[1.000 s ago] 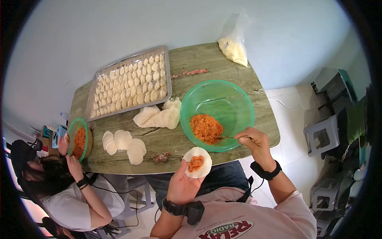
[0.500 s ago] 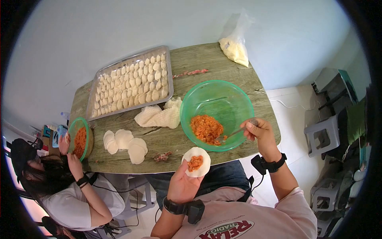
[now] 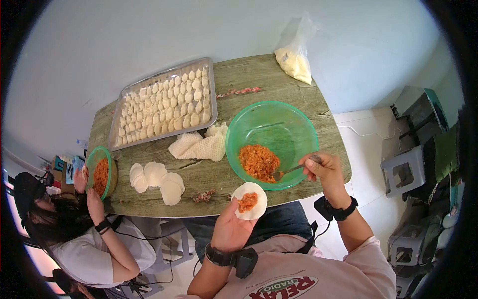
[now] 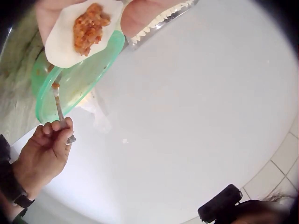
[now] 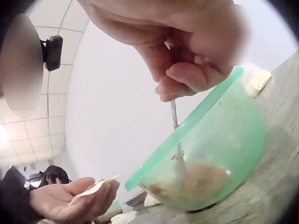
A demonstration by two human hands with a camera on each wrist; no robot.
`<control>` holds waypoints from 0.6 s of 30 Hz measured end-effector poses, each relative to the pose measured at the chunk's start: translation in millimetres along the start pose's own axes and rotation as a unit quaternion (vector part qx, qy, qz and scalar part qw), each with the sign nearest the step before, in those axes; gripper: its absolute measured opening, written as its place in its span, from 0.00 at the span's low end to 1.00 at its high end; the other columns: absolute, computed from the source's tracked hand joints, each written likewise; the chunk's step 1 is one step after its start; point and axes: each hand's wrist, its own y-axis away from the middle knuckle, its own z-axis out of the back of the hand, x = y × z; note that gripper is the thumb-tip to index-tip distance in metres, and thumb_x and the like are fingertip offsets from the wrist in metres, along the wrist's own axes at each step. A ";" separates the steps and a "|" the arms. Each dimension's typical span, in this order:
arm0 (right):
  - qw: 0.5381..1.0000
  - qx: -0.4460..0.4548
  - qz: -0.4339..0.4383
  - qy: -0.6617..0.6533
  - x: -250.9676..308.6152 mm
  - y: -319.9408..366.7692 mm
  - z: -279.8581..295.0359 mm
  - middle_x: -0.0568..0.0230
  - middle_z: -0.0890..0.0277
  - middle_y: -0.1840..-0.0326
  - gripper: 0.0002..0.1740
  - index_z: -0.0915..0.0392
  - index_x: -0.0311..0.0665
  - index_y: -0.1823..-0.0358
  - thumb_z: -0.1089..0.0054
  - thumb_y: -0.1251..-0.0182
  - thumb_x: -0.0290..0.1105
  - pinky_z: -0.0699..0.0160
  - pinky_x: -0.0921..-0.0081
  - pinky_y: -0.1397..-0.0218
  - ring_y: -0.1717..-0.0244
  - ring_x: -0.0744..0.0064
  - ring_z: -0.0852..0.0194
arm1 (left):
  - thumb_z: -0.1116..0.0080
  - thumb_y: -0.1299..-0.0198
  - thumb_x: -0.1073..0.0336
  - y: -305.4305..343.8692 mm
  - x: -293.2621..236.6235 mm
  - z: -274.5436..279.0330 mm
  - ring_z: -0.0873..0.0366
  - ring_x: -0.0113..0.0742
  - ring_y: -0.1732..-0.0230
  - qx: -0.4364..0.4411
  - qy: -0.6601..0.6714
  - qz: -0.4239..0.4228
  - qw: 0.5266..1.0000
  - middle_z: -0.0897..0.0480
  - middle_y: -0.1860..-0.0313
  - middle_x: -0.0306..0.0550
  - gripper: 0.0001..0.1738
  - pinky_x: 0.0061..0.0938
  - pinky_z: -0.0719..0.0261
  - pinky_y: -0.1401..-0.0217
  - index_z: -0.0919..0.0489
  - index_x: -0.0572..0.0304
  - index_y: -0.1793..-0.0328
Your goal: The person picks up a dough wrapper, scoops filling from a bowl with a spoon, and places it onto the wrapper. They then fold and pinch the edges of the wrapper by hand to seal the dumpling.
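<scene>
In the head view, my left hand (image 3: 231, 229) holds a round white dumpling wrapper (image 3: 258, 210) near the table's front edge, its thumb by the wrapper's side. A lump of orange-red filling (image 4: 88, 30) sits in the wrapper's middle. My right hand (image 3: 326, 174) grips a metal fork (image 3: 294, 170) by the handle, over the right rim of a green bowl (image 3: 306, 124). The fork's tines are down in the bowl beside a mound of filling (image 3: 256, 160). In the right wrist view, the fork shows dimly through the bowl's wall.
Flat wrappers (image 3: 172, 190) lie on the wooden table (image 3: 239, 77), left of a cream cloth (image 3: 204, 146). A metal tray (image 3: 215, 107) of dumplings stands behind. At the back right is a plastic bag (image 3: 294, 62). Another person (image 3: 107, 249) sits left by a second green bowl (image 3: 114, 180).
My right hand has drawn back slightly to the right and turned, bringing the fork into fuller view. The left hand with the filled wrapper has shifted a little right.
</scene>
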 end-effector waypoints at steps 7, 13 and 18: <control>0.992 -0.051 -0.059 -0.102 -0.4 3.2 -1.2 0.67 0.25 0.79 0.10 0.21 0.32 0.65 0.46 0.33 0.33 0.36 0.85 0.82 0.83 0.81 0.31 | 0.56 0.31 0.60 -1.4 0.9 2.4 0.36 0.42 0.32 0.010 0.021 0.006 1.000 0.31 0.35 0.49 0.24 0.40 0.39 0.29 0.38 0.65 0.34; 0.981 -0.056 -0.114 -0.146 0.9 5.5 -2.2 0.61 0.24 0.80 0.11 0.23 0.31 0.64 0.48 0.34 0.32 0.29 0.82 0.84 0.86 0.76 0.28 | 0.57 0.30 0.61 -5.6 1.6 2.0 0.35 0.42 0.33 0.007 0.016 0.007 1.000 0.31 0.35 0.49 0.23 0.40 0.39 0.29 0.38 0.65 0.34; 0.968 -0.040 -0.138 -0.208 0.7 2.8 3.0 0.60 0.24 0.79 0.11 0.24 0.30 0.63 0.49 0.34 0.32 0.26 0.80 0.83 0.85 0.73 0.26 | 0.57 0.30 0.61 -6.9 0.6 -1.4 0.35 0.42 0.33 0.020 0.008 0.007 1.000 0.31 0.35 0.49 0.23 0.40 0.39 0.29 0.38 0.65 0.33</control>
